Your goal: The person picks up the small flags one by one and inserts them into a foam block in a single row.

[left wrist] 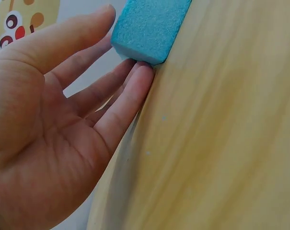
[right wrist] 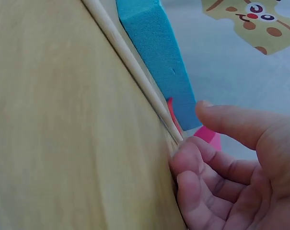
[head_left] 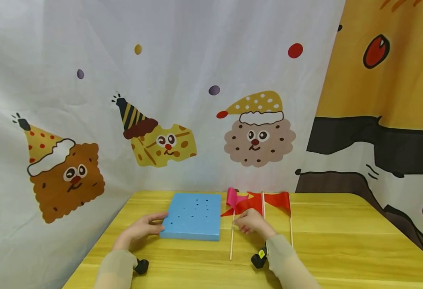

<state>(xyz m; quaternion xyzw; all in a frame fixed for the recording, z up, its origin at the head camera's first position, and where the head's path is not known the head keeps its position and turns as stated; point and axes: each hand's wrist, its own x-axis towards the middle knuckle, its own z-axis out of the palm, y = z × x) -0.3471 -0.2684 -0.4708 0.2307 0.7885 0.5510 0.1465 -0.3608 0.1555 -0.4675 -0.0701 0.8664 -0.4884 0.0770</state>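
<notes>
The pink flag lies on the wooden table, its pale stick pointing toward the person and its curled cloth by the far edge, just right of the blue foam block. Nearest are the left sleeve and the right sleeve, with a small black device at each wrist. The left hand is at the block's left side, fingers extended and touching its edge, loose rather than clasped round it. The right hand is beside the flag's stick, fingers loosely bent; the right wrist view shows its thumb apart from them, so the stick is not clasped, though whether a fingertip touches it I cannot tell. The block lies flat, small holes dotting its top. Farther back, two red flags lie on the right; the left one's cloth runs behind the pink flag toward the block. Beyond the table hangs a pale backdrop printed with biscuit and cheese figures in pointed hats.
</notes>
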